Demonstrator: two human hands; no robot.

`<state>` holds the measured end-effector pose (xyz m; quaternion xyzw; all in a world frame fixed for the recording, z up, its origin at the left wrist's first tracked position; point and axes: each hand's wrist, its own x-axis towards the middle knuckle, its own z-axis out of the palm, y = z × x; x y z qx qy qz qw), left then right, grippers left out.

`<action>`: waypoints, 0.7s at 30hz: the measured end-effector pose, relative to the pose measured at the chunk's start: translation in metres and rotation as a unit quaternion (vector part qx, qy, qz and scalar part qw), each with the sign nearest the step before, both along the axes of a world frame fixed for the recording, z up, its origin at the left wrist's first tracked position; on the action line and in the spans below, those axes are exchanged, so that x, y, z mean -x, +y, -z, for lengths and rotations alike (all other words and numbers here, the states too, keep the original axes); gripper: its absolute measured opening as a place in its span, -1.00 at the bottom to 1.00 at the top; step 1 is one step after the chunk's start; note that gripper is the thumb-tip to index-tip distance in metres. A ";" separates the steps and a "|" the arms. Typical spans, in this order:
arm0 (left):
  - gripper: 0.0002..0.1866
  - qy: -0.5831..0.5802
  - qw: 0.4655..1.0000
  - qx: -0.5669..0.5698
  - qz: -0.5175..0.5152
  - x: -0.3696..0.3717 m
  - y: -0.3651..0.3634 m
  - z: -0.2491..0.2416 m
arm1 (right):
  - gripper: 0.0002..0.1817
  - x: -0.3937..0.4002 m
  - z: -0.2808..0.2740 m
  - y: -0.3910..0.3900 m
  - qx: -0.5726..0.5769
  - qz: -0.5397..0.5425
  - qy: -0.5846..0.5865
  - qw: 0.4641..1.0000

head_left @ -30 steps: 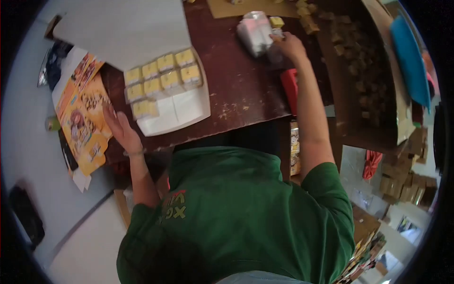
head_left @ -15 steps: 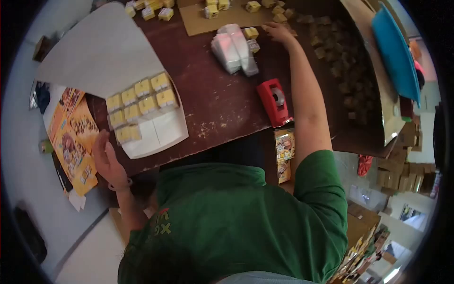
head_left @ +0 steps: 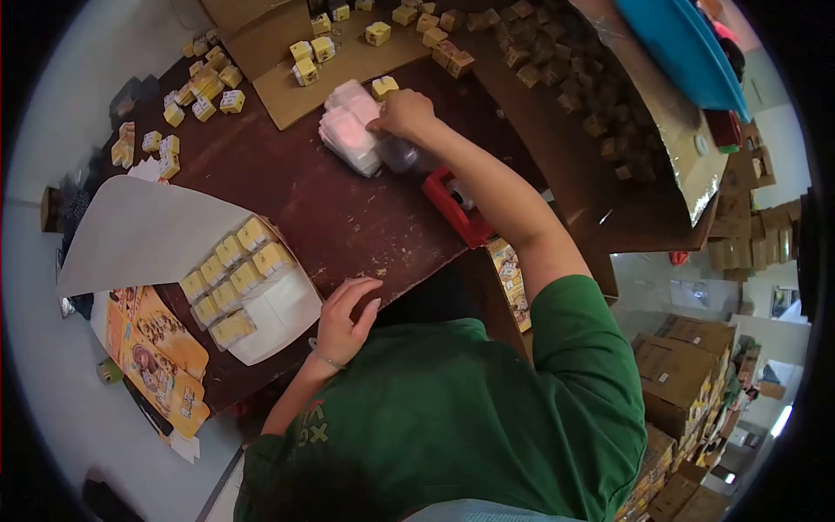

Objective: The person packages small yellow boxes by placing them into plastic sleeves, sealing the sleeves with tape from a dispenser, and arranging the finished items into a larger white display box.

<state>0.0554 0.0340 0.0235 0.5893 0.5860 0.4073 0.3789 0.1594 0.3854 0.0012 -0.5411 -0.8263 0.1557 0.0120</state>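
Observation:
My right hand (head_left: 406, 113) is curled with fingertips down at the edge of a stack of clear plastic bags (head_left: 350, 130); what it grips is hidden. A small yellow-and-white box (head_left: 384, 87) sits just beyond the knuckles. Below the hand, a blurred see-through patch shows. My left hand (head_left: 348, 319) is open and empty, fingers stretched over the table's near edge, beside a white carton (head_left: 283, 317). The carton's lid is up, and several wrapped yellow pieces (head_left: 246, 277) stand in rows inside it. Near my right forearm lies a red tape dispenser (head_left: 452, 209).
Loose yellow boxes (head_left: 207, 84) lie at the far left, with others on a cardboard flap (head_left: 348, 74). On the right, a big cardboard box (head_left: 687, 165) holds many small boxes, with a blue tray (head_left: 687, 52) by its rim. Printed orange cartons (head_left: 156, 365) lie at left.
My right hand has come back from the small boxes near the large cardboard box to the bag stack. My left hand has moved right, from the carton's left side to its right. The view has shifted.

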 end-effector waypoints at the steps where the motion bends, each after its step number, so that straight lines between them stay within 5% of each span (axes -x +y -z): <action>1: -0.73 0.000 1.000 0.000 0.006 0.000 0.004 0.003 | -0.45 0.000 0.006 0.003 -0.001 -0.012 0.033 0.999; 5: -0.73 0.002 1.000 -0.014 -0.002 0.002 0.020 0.008 | -0.38 0.000 0.006 0.005 0.034 0.022 0.066 0.997; 9: -0.72 0.013 1.000 -0.002 0.002 0.001 0.028 0.007 | -0.20 0.015 0.014 -0.018 -0.108 0.042 -0.021 0.993; 12: -0.72 -0.006 1.000 0.011 0.009 -0.004 0.026 0.005 | -0.36 0.015 0.020 -0.012 -0.112 0.067 0.047 0.990; 17: -0.56 -0.071 0.997 0.015 0.005 0.006 0.019 0.008 | -0.67 0.000 -0.017 -0.020 0.027 0.074 0.308 0.948; 21: -0.23 -0.357 0.934 -0.013 -0.016 0.028 0.033 -0.001 | -0.75 -0.017 -0.062 -0.113 0.329 -0.073 0.504 0.795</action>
